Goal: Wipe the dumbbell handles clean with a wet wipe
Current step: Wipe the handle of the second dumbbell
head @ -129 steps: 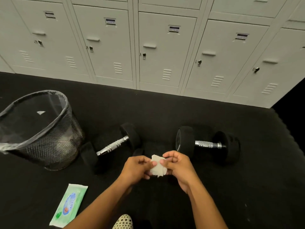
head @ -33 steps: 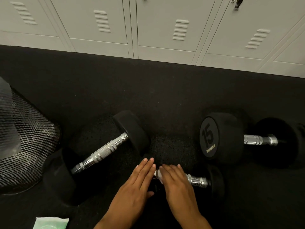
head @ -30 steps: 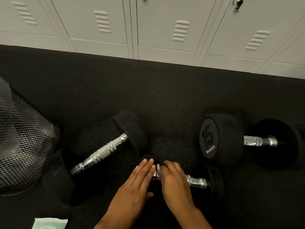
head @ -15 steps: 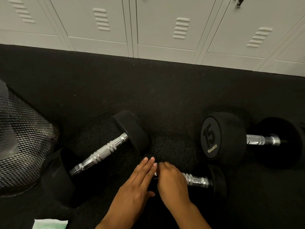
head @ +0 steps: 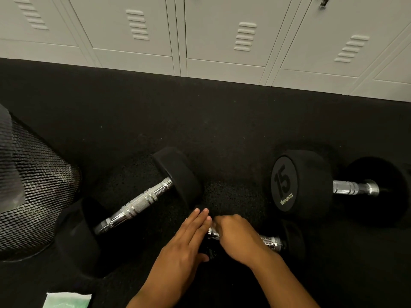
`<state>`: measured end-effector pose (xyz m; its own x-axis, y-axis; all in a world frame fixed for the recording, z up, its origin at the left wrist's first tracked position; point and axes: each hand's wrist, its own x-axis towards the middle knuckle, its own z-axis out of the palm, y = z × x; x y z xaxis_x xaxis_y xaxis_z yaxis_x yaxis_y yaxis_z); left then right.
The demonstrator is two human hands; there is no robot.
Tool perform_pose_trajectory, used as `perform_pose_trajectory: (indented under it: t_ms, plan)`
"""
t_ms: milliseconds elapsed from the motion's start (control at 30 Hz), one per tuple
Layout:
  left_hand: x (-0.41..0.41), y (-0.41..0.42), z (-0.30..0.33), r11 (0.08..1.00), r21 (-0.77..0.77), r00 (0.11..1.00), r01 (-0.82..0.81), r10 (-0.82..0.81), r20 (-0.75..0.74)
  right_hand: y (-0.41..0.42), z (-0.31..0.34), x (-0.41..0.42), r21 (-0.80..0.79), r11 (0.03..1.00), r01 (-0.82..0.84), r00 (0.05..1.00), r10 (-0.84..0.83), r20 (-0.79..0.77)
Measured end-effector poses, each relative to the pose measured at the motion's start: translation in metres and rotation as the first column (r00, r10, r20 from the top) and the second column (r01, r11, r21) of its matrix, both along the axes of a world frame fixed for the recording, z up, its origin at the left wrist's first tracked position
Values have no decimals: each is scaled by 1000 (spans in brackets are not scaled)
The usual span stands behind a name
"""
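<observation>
Three dumbbells down on the black floor [head: 222, 121]. Closest one, the small dumbbell [head: 270, 241], right under the hands, its shiny handle partly showing. Left hand [head: 186, 243] flat, fingers straight and together, pressing on the small dumbbell's dark left end. Right hand [head: 238, 237] curled over the handle, gripping it. Wet wipe hidden under that hand, so cannot tell how it sits. Big slanted dumbbell [head: 138, 203] off to the left, near but not touching the hands. Dumbbell marked 15 [head: 302, 185] off to the right. Black mesh bin [head: 33, 190] at the far left. Green wipe pack [head: 66, 300] at the bottom edge. Grey lockers [head: 222, 34] along the back.
</observation>
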<state>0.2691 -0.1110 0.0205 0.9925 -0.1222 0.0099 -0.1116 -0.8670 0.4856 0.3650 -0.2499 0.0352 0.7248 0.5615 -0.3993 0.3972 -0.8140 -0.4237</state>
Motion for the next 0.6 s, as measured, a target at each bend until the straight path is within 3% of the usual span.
perform_pose_trajectory:
  t_ms: [67, 133, 200, 300, 433, 600]
  plan:
    - [-1, 0, 0, 1000, 3, 1000, -5, 5, -8, -7, 1, -10, 58, 998, 0, 997, -4, 72]
    - [-2, 0, -2, 1000, -13, 1000, -2, 2, 0, -4, 0, -7, 78, 995, 56, 998, -57, 21]
    - [-3, 0, -3, 1000, -25, 1000, -1, 1, 12, 6, 2, 0, 35, 996, 82, 997, -81, -19]
    - [0, 0, 0, 1000, -11, 1000, 1, -1, 17, 14, 1, -8, -47, 996, 71, 993, -66, 94]
    - [-1, 0, 1, 1000, -24, 1000, 6, -6, -7, 0, -17, -36, 241, 967, 86, 966, -140, 218]
    - [-7, -4, 2, 997, -69, 999, -18, 16, -28, -19, -36, -63, 350, 936, -35, 873, -142, 466]
